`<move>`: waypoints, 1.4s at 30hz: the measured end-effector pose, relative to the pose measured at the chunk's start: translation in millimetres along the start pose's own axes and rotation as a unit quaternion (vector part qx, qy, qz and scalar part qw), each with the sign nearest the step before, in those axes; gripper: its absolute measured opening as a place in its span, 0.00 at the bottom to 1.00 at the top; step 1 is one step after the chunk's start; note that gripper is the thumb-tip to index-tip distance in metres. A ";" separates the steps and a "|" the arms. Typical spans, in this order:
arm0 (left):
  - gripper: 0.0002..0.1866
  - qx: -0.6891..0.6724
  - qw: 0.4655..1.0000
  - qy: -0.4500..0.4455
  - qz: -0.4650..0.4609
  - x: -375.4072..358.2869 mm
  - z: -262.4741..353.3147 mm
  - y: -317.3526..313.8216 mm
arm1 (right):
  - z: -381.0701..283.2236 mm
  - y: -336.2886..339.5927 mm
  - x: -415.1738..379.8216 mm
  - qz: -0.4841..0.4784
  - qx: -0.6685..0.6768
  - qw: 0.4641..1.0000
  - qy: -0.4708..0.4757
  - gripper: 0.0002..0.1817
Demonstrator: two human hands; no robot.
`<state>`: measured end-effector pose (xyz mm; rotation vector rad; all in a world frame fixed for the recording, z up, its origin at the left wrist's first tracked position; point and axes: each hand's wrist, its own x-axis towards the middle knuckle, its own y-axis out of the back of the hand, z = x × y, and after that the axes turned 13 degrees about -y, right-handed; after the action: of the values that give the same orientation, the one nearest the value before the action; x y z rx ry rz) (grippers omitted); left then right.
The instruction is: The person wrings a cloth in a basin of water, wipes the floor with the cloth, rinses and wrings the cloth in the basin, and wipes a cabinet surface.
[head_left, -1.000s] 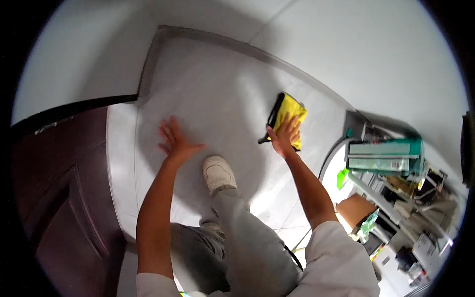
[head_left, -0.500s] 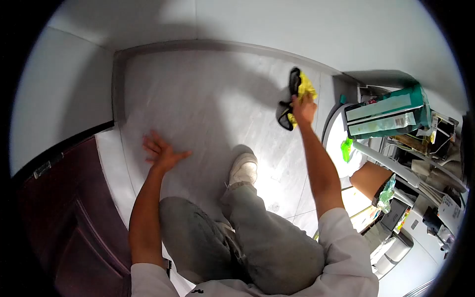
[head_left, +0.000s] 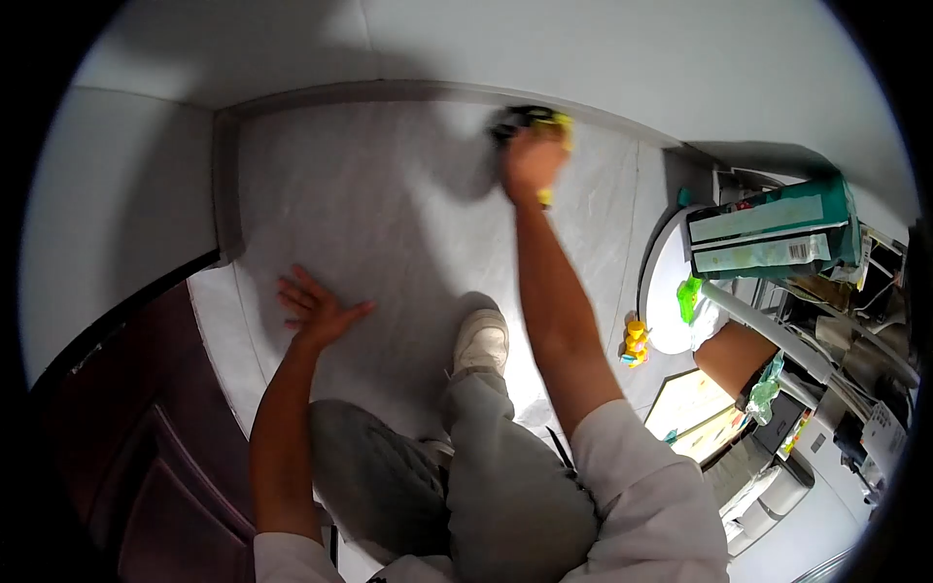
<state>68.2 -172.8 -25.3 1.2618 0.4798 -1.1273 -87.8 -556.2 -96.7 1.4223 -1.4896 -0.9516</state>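
My right hand (head_left: 535,163) presses a crumpled yellow-and-black cloth (head_left: 522,119) on the grey tiled floor (head_left: 389,185), close to the skirting along the far wall. The cloth and fingers are blurred, and part of the cloth is hidden under the hand. To the left, my left hand (head_left: 319,311) has its fingers spread, palm down at the floor, holding nothing. Between the two arms is my light shoe (head_left: 481,342), planted on the tiles.
At right, a round white base (head_left: 666,282) carries a green pack (head_left: 768,228) and a bright green item (head_left: 688,297). A yellow toy (head_left: 635,343) lies beside it, near a brown bin (head_left: 731,358). A dark red panelled door (head_left: 146,437) stands at left.
My right hand has swept the cloth left and farther away, toward the far skirting. The left hand stays in about the same place. The yellow toy has come into view from behind the right arm.
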 end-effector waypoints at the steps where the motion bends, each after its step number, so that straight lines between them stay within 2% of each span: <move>1: 0.87 0.003 1.000 0.000 -0.005 -1.3 1.0 0.7 | -33.0 -5.1 -32.0 -0.010 0.000 1.000 0.002 0.28; 2: 0.87 0.004 1.000 0.002 -0.007 -2.2 2.7 1.4 | -61.0 -21.2 -55.8 -0.017 0.011 1.000 0.009 0.29; 4: 0.87 0.005 1.000 0.006 -0.005 -2.4 6.3 6.5 | -111.1 11.8 -88.3 -0.157 0.060 0.979 0.118 0.30; 5: 0.86 0.007 1.000 0.007 -0.003 -3.5 7.8 7.9 | -122.6 13.0 -89.8 -0.175 0.057 0.968 0.171 0.30; 7: 0.85 0.012 1.000 0.009 -0.003 -6.9 10.5 9.1 | -132.2 13.4 -89.0 -0.210 0.048 0.938 0.271 0.31; 10: 0.85 -0.002 0.999 0.023 -0.031 -7.3 16.7 12.2 | -104.3 29.9 -59.5 -0.228 0.033 0.922 0.311 0.35; 12: 0.85 0.003 1.000 0.007 -0.020 -3.1 9.0 9.6 | -68.1 49.8 -30.4 -0.218 -0.007 0.939 0.267 0.37; 14: 0.85 0.005 1.000 0.001 -0.015 -2.2 6.9 8.5 | -4.7 51.4 3.3 -0.161 -0.020 0.958 0.235 0.38; 15: 0.85 0.005 1.000 0.003 -0.017 -3.4 7.8 10.7 | 25.8 61.6 25.9 -0.198 -0.042 0.963 0.179 0.41; 17: 0.85 0.002 1.000 0.008 -0.020 -3.7 6.1 9.7 | 70.6 92.0 65.1 -0.231 -0.138 0.963 -0.010 0.43; 19: 0.84 -0.003 1.000 0.011 -0.023 -3.2 2.1 8.7 | 127.1 93.1 115.2 -0.170 -0.211 0.955 -0.117 0.47; 20: 0.84 -0.004 1.000 0.008 -0.019 -2.3 -0.5 8.0 | 158.2 97.3 141.6 -0.188 -0.173 0.958 -0.132 0.47; 22: 0.85 -0.008 1.000 0.003 -0.010 0.7 -5.7 7.2 | 171.8 121.7 174.3 -0.264 -0.233 0.931 -0.095 0.43; 24: 0.85 -0.005 1.000 0.002 -0.018 -1.1 -3.6 10.1 | 189.4 99.6 194.4 -0.308 -0.176 0.928 -0.111 0.42; 26: 0.85 -0.007 1.000 0.002 -0.024 -2.3 -1.2 9.1 | 203.5 49.4 183.6 -0.187 -0.213 0.952 -0.119 0.43; 27: 0.85 -0.010 1.000 0.003 -0.023 -1.8 0.3 8.6 | 167.2 56.9 148.4 -0.118 -0.145 0.969 -0.164 0.45; 28: 0.85 -0.012 1.000 0.004 -0.021 -0.6 2.6 8.0 | 124.3 64.9 115.1 -0.107 -0.102 0.970 -0.194 0.46; 29: 0.85 -0.012 1.000 0.004 -0.019 -1.1 4.7 8.3 | 96.8 52.8 83.0 -0.050 -0.098 0.979 -0.171 0.46; 31: 0.85 -0.007 1.000 0.004 -0.012 -3.2 7.8 11.6 | 13.2 60.4 24.9 -0.116 -0.069 0.981 -0.141 0.48; 34: 0.85 -0.007 1.000 0.001 -0.021 -4.3 5.9 10.3 | -63.4 35.3 -54.4 -0.147 0.059 0.987 0.013 0.43; 35: 0.85 -0.004 1.000 0.005 -0.017 -3.2 4.9 7.7 | -85.9 43.0 -71.8 -0.217 0.085 0.970 0.066 0.42; 36: 0.84 0.001 1.000 0.009 -0.011 -0.5 3.8 5.5 | -102.5 39.8 -86.9 -0.283 0.039 0.954 0.090 0.39; 37: 0.84 0.007 1.000 0.013 -0.007 0.0 3.0 5.1 | -106.3 33.9 -102.4 -0.289 0.060 0.937 0.186 0.36; 40: 0.83 0.009 1.000 0.015 -0.006 -1.0 6.8 7.3 | -95.6 38.9 -107.9 -0.257 0.113 0.898 0.339 0.33; 42: 0.82 0.016 1.000 0.020 -0.007 3.6 -1.6 3.5 | -64.7 55.2 -86.7 -0.281 0.079 0.910 0.293 0.34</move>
<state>73.2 -173.1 -27.1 1.3130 0.5020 -1.1274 -47.1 -464.4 -28.5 2.0909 -0.7273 -0.6327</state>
